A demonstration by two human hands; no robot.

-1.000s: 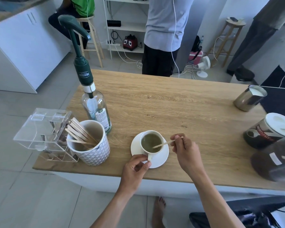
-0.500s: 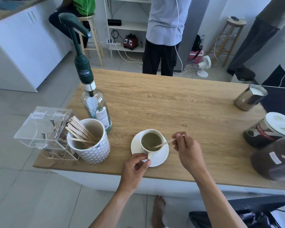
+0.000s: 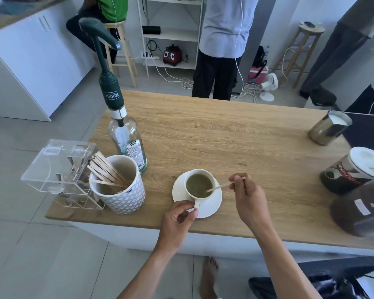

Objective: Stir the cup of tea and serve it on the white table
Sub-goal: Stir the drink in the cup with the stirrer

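My wooden counter (image 3: pixel 225 143) stood over grey tiles (image 3: pixel 30 255), with the stirrer pot (image 3: pixel 125 199) and syrup bottle (image 3: pixel 127 145) left of the cup of tea (image 3: pixel 198 186) on its saucer (image 3: pixel 213 207). My left hand (image 3: pixel 177 221) pinched its handle (image 3: pixel 196 205); my right hand (image 3: pixel 251 203) pinched the stirrer (image 3: pixel 222 186) dipped in.

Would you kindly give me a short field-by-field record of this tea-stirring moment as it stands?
surface: light wooden countertop
cup: white ceramic cup of greenish-brown tea, standing on a round white saucer
left hand: pinches the cup's handle
right hand: pinches a thin wooden stir stick, tip in the tea
left of cup: white patterned holder of wooden sticks; clear glass bottle with green pump
stage: stirring, not yet served
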